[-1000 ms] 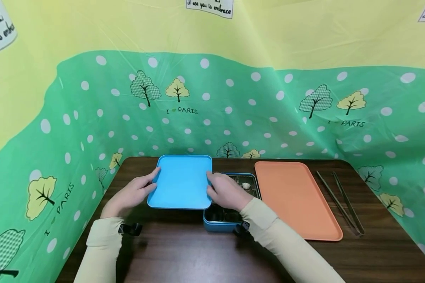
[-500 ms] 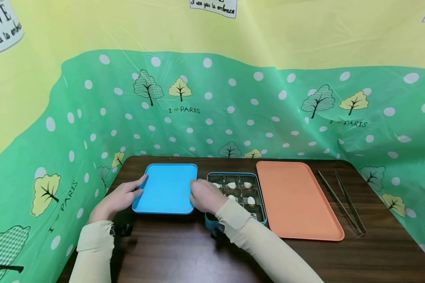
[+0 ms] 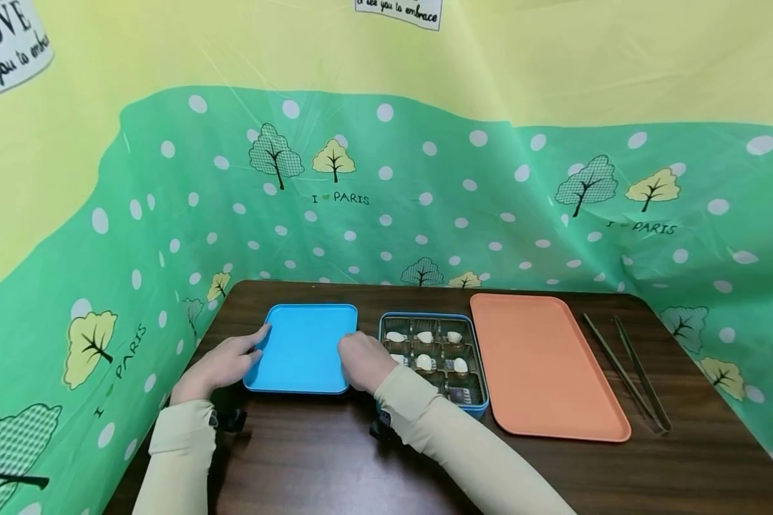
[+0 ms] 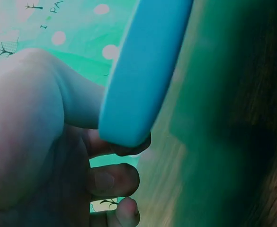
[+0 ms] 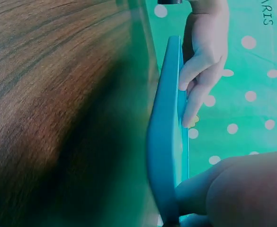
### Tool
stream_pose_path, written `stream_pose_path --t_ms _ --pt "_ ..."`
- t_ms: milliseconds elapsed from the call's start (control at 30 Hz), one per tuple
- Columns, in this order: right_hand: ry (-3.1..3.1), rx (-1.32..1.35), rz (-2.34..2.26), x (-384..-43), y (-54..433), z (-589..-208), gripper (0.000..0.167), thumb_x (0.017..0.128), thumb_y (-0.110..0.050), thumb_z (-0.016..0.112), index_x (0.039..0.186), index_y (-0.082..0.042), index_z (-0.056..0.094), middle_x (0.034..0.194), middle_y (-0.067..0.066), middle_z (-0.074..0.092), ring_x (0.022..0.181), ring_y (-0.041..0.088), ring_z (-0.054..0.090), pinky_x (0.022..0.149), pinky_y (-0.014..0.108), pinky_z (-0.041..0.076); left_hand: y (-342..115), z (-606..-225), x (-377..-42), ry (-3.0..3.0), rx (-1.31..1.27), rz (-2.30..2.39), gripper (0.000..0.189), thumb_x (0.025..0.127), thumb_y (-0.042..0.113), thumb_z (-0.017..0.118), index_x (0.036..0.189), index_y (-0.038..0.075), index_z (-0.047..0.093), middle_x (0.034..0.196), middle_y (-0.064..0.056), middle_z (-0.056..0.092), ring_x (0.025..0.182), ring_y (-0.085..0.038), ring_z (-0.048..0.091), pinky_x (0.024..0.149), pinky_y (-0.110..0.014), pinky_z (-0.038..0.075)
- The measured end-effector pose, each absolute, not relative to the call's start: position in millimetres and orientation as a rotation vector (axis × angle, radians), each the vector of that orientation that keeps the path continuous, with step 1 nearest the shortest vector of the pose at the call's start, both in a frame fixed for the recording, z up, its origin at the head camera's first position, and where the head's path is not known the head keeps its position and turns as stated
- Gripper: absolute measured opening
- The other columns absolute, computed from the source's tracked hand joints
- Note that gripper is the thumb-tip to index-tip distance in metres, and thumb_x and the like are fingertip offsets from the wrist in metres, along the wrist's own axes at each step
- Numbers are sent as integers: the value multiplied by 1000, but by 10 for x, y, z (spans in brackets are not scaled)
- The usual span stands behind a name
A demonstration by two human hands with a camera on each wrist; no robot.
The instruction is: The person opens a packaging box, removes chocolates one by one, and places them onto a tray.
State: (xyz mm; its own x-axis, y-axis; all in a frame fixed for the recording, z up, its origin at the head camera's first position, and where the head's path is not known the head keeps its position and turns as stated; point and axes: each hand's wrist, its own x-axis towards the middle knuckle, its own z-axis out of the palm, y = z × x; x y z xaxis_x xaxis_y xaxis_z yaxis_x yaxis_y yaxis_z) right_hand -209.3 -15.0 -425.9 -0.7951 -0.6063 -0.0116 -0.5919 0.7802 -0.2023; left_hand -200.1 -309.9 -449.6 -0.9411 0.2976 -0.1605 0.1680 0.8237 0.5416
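A square blue lid (image 3: 303,349) with a low rim lies flat at the left, between both hands. My left hand (image 3: 217,361) holds its left edge, and in the left wrist view the thumb is on one side of the lid (image 4: 140,71) with fingertips behind. With my right hand (image 3: 364,362) I grip the opposite edge; in the right wrist view its thumb presses on the rim, and the left hand (image 5: 207,56) shows at the far side. Just right of that hand stands an uncovered blue box (image 3: 482,372) with dark compartments, several holding small white pieces (image 3: 425,363). My right forearm hides its near-left corner.
An orange tray (image 3: 547,365) lies right of the box. Long metal tongs (image 3: 631,379) rest beyond it on the dark wooden table (image 3: 335,458). A green and yellow printed cloth (image 3: 412,179) hangs behind and along the sides.
Both hands have brought the blue lid left and down, away from the box. The box's compartments, earlier partly behind the lid and right hand, now show more fully.
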Motion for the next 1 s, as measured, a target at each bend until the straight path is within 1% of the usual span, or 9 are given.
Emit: stream_pose_path --t_ms 167,267,333,467,633,733,833,1000 --pt "2866 -927 -169 -2096 -216 -4290 42 98 -2 67 64 -16 47 65 0 39 61 16 30 53 28 33 -3081 -4553 -2047 2771 372 740 60 111 16 45 165 1 25 162 -29 38 148 -49 39 115 -64 37" --pt "2880 -917 -91 -2092 -251 -4309 38 95 -2 69 65 -15 50 65 1 41 62 16 30 53 28 33 -3064 -4590 -2061 2764 366 724 61 110 15 46 165 0 25 162 -30 38 148 -49 39 115 -64 36" --pt "2884 -908 -56 -2085 -270 -4316 35 95 -3 70 66 -14 53 67 2 46 64 17 31 56 29 33 -3051 -4614 -2071 2757 361 715 61 109 15 46 165 -1 26 163 -29 38 148 -49 38 116 -64 35" --pt "2865 -869 -33 -2084 -292 -4331 29 96 -5 69 69 -13 60 71 4 54 65 18 33 58 30 35 -3027 -4643 -2093 2748 347 691 62 109 15 47 165 -1 26 163 -28 37 149 -48 38 117 -64 34" --pt "2836 -815 36 -2110 -331 -4367 21 98 -8 70 78 -11 68 81 9 65 66 17 41 62 32 42 -2992 -4638 -2107 2739 328 650 62 107 14 49 164 -1 28 163 -29 37 147 -47 41 116 -64 36" --pt "2820 -793 70 -2113 -353 -4369 16 97 -10 71 81 -10 70 84 10 66 68 17 44 64 33 45 -2969 -4631 -2115 2738 317 621 62 107 14 49 164 -1 29 162 -29 38 143 -45 47 114 -63 38" --pt "2810 -770 87 -2105 -367 -4363 14 96 -10 73 82 -9 71 84 9 66 68 17 44 64 33 47 -2950 -4633 -2126 2740 310 591 62 107 13 49 164 0 29 162 -28 39 139 -42 51 113 -62 40" --pt "2814 -750 105 -2080 -376 -4355 15 98 -11 70 84 -8 73 84 11 66 66 16 45 62 32 46 -2928 -4646 -2140 2728 281 571 62 107 13 50 164 0 29 162 -29 40 134 -39 53 112 -62 41"
